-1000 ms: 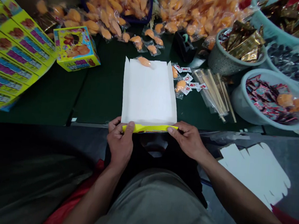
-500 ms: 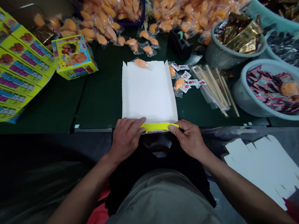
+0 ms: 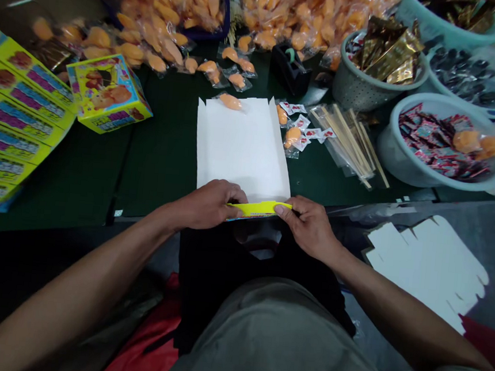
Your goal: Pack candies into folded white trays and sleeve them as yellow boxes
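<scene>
Since the white-lined carton, lying open at the near edge of the green table, looks light, thin and apt to crease, its yellow front flap seems the best hold, pinched by left hand and right hand between thumb and fingers.

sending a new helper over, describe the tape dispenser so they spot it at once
On the dark green table, find the open white carton. Just past its far right corner stands the tape dispenser, left of the grey perforated basket. A black body with a pale green disc on top sets it apart from the orange packets nearby.
</scene>
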Motion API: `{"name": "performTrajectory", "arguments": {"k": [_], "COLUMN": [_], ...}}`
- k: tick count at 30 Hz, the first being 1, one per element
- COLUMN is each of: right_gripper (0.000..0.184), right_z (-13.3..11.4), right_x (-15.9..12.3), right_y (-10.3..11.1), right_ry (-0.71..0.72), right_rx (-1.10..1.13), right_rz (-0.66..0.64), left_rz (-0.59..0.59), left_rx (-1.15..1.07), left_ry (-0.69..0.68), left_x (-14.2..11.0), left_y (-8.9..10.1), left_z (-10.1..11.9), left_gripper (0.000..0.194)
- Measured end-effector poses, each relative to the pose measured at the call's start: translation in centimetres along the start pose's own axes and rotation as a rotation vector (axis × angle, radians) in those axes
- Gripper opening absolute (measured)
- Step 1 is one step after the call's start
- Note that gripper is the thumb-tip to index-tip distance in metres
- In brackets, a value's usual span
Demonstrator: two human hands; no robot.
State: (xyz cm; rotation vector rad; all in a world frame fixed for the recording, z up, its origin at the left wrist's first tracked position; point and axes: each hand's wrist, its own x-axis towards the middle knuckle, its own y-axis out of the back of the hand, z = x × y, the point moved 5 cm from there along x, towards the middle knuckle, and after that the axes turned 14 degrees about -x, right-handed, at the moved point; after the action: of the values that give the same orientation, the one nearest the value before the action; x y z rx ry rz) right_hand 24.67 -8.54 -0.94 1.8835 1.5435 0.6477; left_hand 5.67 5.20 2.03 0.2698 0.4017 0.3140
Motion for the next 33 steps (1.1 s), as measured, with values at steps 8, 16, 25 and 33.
{"name": "performTrajectory", "arguments": {"k": [8, 16, 25, 33], "right_gripper": [0.043, 0.044, 0.042, 0.04], "right_z": [0.3, 0.4, 0.5, 1.0], "right_x": [0.0, -0.3, -0.4, -0.4], "right_y": [-0.1, -0.4, -0.4, -0.5], "right_ry": [-0.022, -0.023, -0.018, -0.016], "right_rx": [-0.015, -0.027, -0.052, -0.065], "right_rz": [0.025, 0.065, 0.08, 0.084], "left_rz": [-0.035, -0.042, -0.01, 0.089], "left_rx": [-0.177, -0.157, -0.155, -0.02], "left_ry": [0.068, 0.031, -0.043, -0.094], "left_x": [0.8, 1.4, 1.7, 0.7], "left_y": [0.3, 0.8, 0.6, 1.1], "left_z": [-1.0, -1.6, -1.7, -0.5], "left_gripper": [0.029, 0.034, 0.034, 0.031]}}
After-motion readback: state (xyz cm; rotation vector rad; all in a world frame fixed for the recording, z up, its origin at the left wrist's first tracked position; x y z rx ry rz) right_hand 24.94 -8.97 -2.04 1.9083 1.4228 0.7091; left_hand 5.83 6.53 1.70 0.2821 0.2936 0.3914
